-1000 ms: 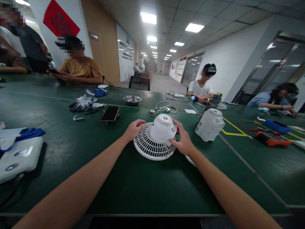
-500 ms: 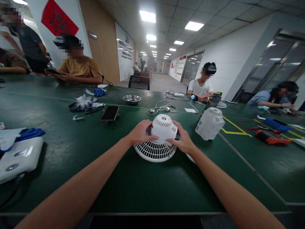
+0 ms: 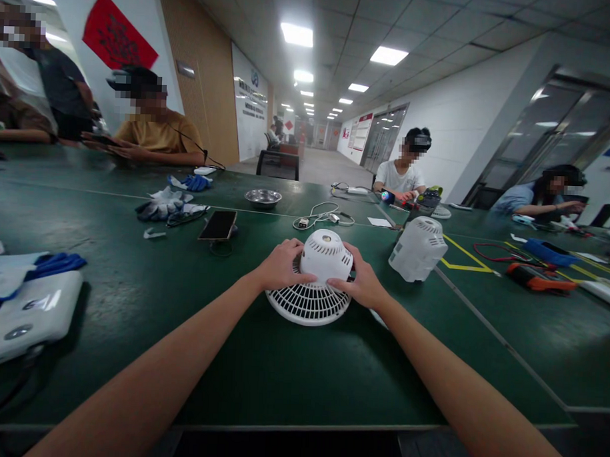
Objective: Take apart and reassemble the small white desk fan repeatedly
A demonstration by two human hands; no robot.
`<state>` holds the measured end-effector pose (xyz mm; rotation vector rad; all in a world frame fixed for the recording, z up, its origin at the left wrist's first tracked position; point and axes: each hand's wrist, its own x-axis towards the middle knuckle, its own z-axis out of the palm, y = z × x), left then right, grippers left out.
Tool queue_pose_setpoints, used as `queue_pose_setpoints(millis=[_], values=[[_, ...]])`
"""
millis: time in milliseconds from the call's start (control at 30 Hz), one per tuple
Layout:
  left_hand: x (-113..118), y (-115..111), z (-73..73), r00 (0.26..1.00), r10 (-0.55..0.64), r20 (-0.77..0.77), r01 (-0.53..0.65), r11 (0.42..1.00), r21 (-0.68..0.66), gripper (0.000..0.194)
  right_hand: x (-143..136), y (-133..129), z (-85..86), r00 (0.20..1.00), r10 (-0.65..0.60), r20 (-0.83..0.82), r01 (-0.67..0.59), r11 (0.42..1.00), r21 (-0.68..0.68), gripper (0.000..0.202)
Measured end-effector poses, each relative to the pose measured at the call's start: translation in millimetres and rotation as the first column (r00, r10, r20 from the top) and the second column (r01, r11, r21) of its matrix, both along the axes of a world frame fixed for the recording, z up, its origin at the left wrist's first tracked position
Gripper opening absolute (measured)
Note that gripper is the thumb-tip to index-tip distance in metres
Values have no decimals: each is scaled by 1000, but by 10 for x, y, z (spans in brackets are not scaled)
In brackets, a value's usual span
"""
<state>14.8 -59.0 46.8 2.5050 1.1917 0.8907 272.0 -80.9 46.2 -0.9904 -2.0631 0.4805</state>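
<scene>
A white domed fan housing (image 3: 326, 257) with slots and a hole on top sits over a round white fan grille (image 3: 308, 304) on the green table. My left hand (image 3: 284, 264) grips the housing's left side, thumb across its front. On the right side my right hand (image 3: 364, 277) grips it the same way, its thumb near the other thumb. Both sets of fingertips are partly hidden behind the housing. Part of a white object shows under my right wrist.
Right of the hands stands a white plastic casing (image 3: 418, 249). Beyond the housing lie a white cable (image 3: 315, 217) and a metal bowl (image 3: 263, 198). A phone (image 3: 218, 225), gloves (image 3: 170, 205) and a white device (image 3: 36, 312) are leftward. An orange meter (image 3: 541, 278) lies right; people sit across the table.
Both hands keep their hold on the housing; my right thumb has shifted slightly left along its front. The view has moved a little. The person at far right has raised their hands.
</scene>
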Motion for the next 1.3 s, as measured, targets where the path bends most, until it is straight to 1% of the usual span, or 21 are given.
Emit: queue_pose_setpoints(millis=[267,467,633,733,867,933,1000,1100,1167,1200,1300], values=[[-5,-36,4,1000,6,24,-6,1000,-14,70,-42,-13,1,999,-28,-16,29,999,23,82],[-3,-31,-3,1000,13,22,-12,999,-30,75,-45,-9,-12,999,-2,-40,1,1000,-10,82],[-5,-19,-28,999,20,47,-19,999,-37,74,-40,-1,-22,999,13,-29,-13,1000,4,82],[-6,-11,-40,999,14,45,-13,1000,-24,77,-38,0,-21,1000,23,-17,-23,1000,8,82],[-4,-18,-25,1000,26,-3,-26,1000,15,80,-29,1,-9,999,40,19,-41,998,41,83],[-16,-21,-14,1000,16,-22,-16,999,30,78,-8,8,1,998,44,52,-48,996,79,81],[-44,-13,-15,1000,1,-9,-1,999,32,73,22,15,12,996,34,86,-44,993,113,78],[-94,11,-43,997,5,82,-6,1000,10,61,57,11,15,996,49,80,-55,995,78,81],[-111,16,-65,989,-17,150,20,1000,-17,61,54,-5,4,995,82,50,-83,996,12,86],[-109,11,-73,983,-49,179,55,998,-29,66,45,-15,-3,994,98,38,-97,995,-18,88],[-62,-31,-80,954,-168,249,182,983,-37,89,12,-40,-14,992,127,20,-125,990,-64,92]])
